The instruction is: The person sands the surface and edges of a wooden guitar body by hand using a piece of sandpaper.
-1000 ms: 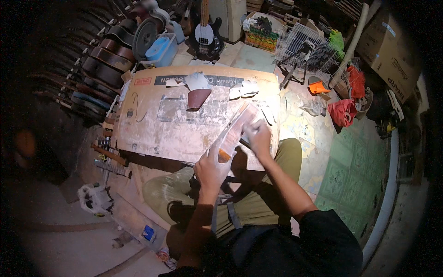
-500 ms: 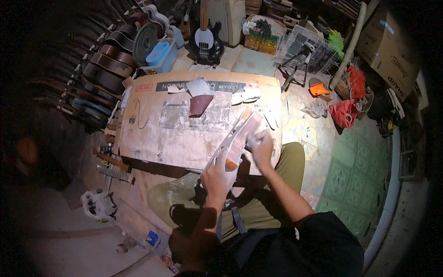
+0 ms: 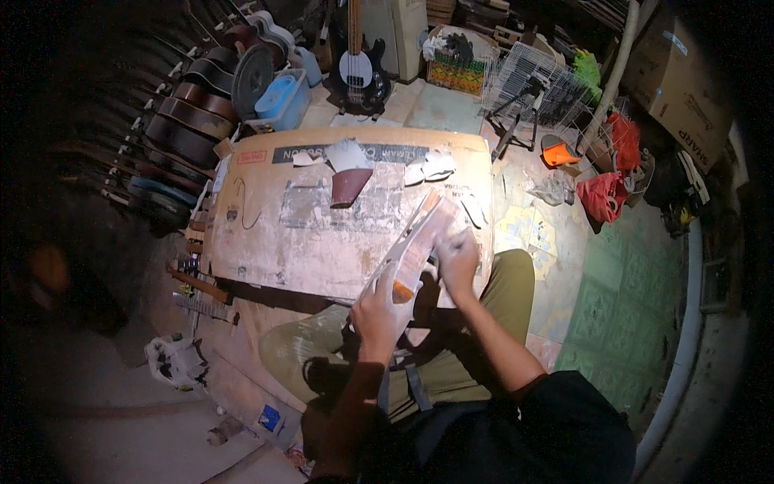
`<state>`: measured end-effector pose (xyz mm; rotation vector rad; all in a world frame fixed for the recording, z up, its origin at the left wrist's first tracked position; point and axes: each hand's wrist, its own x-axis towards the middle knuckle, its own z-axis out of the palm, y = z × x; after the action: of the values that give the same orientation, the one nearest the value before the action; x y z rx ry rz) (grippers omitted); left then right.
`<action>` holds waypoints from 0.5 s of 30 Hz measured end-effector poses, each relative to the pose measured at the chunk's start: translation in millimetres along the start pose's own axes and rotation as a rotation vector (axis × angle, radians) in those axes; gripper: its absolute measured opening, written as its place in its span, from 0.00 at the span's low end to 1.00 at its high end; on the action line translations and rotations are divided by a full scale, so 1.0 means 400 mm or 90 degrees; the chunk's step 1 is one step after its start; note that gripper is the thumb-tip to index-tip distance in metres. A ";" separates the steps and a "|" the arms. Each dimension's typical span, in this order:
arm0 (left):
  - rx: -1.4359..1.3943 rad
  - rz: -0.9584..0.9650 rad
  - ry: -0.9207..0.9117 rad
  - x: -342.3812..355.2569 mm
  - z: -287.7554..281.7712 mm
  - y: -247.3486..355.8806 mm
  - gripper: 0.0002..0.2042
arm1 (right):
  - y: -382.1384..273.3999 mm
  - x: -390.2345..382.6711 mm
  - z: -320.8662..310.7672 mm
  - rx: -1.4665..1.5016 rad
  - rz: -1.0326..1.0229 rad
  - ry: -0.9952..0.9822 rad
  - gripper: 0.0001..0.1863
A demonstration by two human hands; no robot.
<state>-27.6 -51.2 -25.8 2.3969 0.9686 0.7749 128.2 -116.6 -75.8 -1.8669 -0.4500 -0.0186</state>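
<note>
My left hand [image 3: 376,313] grips the lower end of a curved wooden piece [image 3: 417,252], its fingers wrapped around it. The piece is tilted up and to the right, pale with dust, with an orange-brown patch near the hand. Against its right side is my right hand [image 3: 458,263], dusty and curled closed. Whatever those fingers hold is hidden. Past the piece lie a maroon sheet [image 3: 351,186], which looks like sandpaper, a grey sheet [image 3: 347,153] touching it, and crumpled white pieces [image 3: 436,166].
A dusty cardboard sheet [image 3: 270,242] forms the work surface before my crossed legs. Several guitars [image 3: 189,121] are racked at the left; a black bass guitar [image 3: 355,77] stands behind. A small tripod [image 3: 522,113], wire cage [image 3: 556,85] and red bags [image 3: 603,196] are at the right.
My right hand has shifted slightly down and to the right along the piece's side. The left hand keeps its grip, and the wooden piece has barely moved.
</note>
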 end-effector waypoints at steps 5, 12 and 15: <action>0.020 0.004 -0.012 -0.013 -0.006 0.003 0.29 | -0.009 0.078 -0.008 0.159 0.144 0.005 0.18; 0.005 -0.047 -0.057 -0.004 -0.016 0.016 0.27 | -0.029 0.069 -0.011 0.148 0.106 -0.021 0.17; 0.043 0.004 -0.006 -0.015 0.012 0.004 0.30 | -0.003 -0.016 0.000 0.108 0.095 -0.028 0.16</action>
<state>-27.4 -57.4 -30.5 2.4610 0.9986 0.7439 122.0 -118.1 -76.0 -1.7314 -0.3310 0.1561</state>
